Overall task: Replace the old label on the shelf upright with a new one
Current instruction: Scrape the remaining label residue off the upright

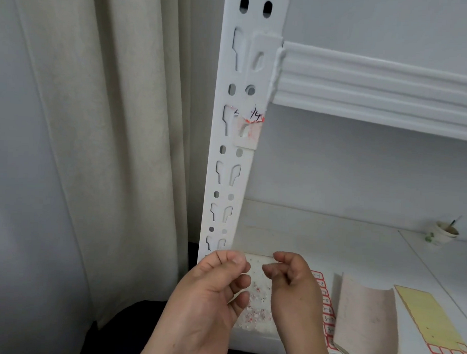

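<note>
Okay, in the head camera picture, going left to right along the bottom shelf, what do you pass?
Left hand → right hand → sheet of numbered red-bordered labels → curled backing paper → yellow label sheet.

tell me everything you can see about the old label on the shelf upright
The old label is a torn paper sticker, white with red-orange edging, mostly scraped away. Handwritten dark digits reading roughly "14" survive on its upper right part; below them the paper is ragged, thin and pinkish, with a small fragment left of the slot. It sticks flat to the white perforated shelf upright, just under the beam bracket, partly over a keyhole slot. Neither hand touches it.
</note>
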{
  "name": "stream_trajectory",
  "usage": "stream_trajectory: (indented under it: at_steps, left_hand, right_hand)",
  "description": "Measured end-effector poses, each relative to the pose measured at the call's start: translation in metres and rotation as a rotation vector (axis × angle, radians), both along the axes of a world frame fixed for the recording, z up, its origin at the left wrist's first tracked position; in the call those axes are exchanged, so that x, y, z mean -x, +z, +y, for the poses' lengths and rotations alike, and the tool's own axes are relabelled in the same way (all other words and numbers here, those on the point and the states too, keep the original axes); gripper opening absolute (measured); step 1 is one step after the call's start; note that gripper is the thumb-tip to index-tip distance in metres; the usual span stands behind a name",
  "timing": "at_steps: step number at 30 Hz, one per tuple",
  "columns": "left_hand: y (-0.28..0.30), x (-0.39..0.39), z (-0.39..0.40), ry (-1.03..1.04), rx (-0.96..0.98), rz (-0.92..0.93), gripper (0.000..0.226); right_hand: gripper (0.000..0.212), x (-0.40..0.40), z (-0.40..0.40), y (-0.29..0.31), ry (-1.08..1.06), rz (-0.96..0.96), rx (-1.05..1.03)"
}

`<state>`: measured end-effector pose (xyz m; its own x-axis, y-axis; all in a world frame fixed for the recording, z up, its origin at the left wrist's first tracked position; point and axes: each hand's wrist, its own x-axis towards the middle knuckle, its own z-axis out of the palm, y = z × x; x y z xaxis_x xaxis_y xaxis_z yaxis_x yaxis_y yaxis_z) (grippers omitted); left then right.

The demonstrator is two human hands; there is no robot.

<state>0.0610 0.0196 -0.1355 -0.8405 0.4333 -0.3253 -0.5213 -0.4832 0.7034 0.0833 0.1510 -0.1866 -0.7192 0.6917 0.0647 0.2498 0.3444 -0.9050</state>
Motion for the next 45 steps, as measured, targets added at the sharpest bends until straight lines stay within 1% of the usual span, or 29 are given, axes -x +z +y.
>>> stream_trajectory:
  at_steps: [2, 3, 4, 5, 6, 7, 8, 9, 11, 13, 14, 15, 18, 21, 23, 25, 26, 28, 30, 32, 34, 38, 41, 45]
  left_hand:
    - [0.004, 0.001, -0.001, -0.014, 0.024, 0.056, 0.013]
    - [0.006, 0.002, -0.002, -0.021, 0.038, 0.092, 0.02]
    - [0.008, 0.002, -0.002, -0.019, 0.047, 0.13, 0.02]
    - [0.01, 0.003, -0.002, -0.001, 0.051, 0.164, 0.012]
    - [0.013, 0.004, -0.003, 0.023, 0.052, 0.196, 0.007]
    - [0.016, 0.004, -0.003, 0.053, 0.063, 0.238, 0.01]
    - [0.019, 0.005, -0.003, 0.092, 0.08, 0.292, 0.017]
    - [0.023, 0.006, -0.004, 0.133, 0.105, 0.353, 0.024]
    - [0.032, 0.006, -0.007, 0.206, 0.145, 0.47, 0.028]
    - [0.042, 0.01, -0.008, 0.274, 0.191, 0.561, 0.018]
    - [0.047, 0.013, -0.009, 0.311, 0.213, 0.605, 0.009]
    - [0.052, 0.018, -0.009, 0.357, 0.246, 0.656, 0.007]
    - [0.07, 0.032, -0.008, 0.503, 0.366, 0.817, 0.027]
    - [0.089, 0.043, -0.004, 0.579, 0.421, 0.935, 0.044]
    - [0.098, 0.051, 0.0, 0.539, 0.388, 0.956, 0.055]
    - [0.104, 0.059, 0.003, 0.426, 0.307, 0.934, 0.063]
    - [0.105, 0.061, 0.004, 0.37, 0.268, 0.92, 0.066]
    - [0.106, 0.063, 0.004, 0.32, 0.23, 0.93, 0.06]
    - [0.105, 0.063, 0.004, 0.324, 0.224, 0.963, 0.05]
    - [0.103, 0.063, 0.004, 0.321, 0.226, 0.978, 0.047]
    - [0.101, 0.066, 0.003, 0.303, 0.231, 0.989, 0.048]
    - [0.099, 0.068, 0.001, 0.268, 0.244, 1.019, 0.051]
    - [0.097, 0.069, 0.001, 0.268, 0.25, 1.04, 0.053]
    - [0.095, 0.069, 0.001, 0.273, 0.24, 1.041, 0.055]
  right_hand:
    - [0.045, 0.0, -0.004, 0.005, 0.031, -0.019, -0.034]
    - [0.047, 0.001, -0.005, 0.01, 0.028, -0.01, -0.071]
    - [0.043, 0.0, -0.006, 0.015, 0.022, 0.017, -0.105]
    - [0.034, 0.0, -0.007, 0.021, 0.013, 0.054, -0.114]
    - [0.025, -0.001, -0.008, 0.028, 0.008, 0.102, -0.088]
    - [0.018, -0.001, -0.01, 0.035, 0.004, 0.141, -0.043]
    - [0.017, -0.001, -0.011, 0.042, 0.005, 0.168, -0.015]
    - [0.02, -0.001, -0.013, 0.048, 0.016, 0.189, -0.023]
    - [0.031, 0.0, -0.018, 0.06, 0.054, 0.243, -0.094]
    - [0.034, 0.002, -0.025, 0.075, 0.091, 0.296, -0.144]
    - [0.03, 0.002, -0.028, 0.083, 0.101, 0.334, -0.145]
    - [0.024, 0.003, -0.031, 0.091, 0.107, 0.384, -0.133]
    - [0.012, 0.006, -0.04, 0.114, 0.091, 0.535, -0.134]
    - [0.006, 0.014, -0.05, 0.133, 0.04, 0.673, -0.25]
    - [0.008, 0.02, -0.054, 0.145, 0.015, 0.743, -0.316]
    - [0.014, 0.027, -0.055, 0.153, 0.01, 0.775, -0.317]
    - [0.014, 0.031, -0.055, 0.156, 0.012, 0.781, -0.299]
    - [0.01, 0.038, -0.056, 0.159, 0.003, 0.781, -0.269]
    - [0.007, 0.044, -0.055, 0.16, -0.027, 0.78, -0.263]
    - [0.006, 0.047, -0.056, 0.16, -0.073, 0.774, -0.277]
    - [0.006, 0.049, -0.058, 0.159, -0.111, 0.773, -0.302]
    - [0.007, 0.048, -0.063, 0.157, -0.204, 0.792, -0.423]
    - [0.007, 0.049, -0.067, 0.158, -0.233, 0.786, -0.486]
    - [0.008, 0.048, -0.069, 0.16, -0.234, 0.748, -0.485]
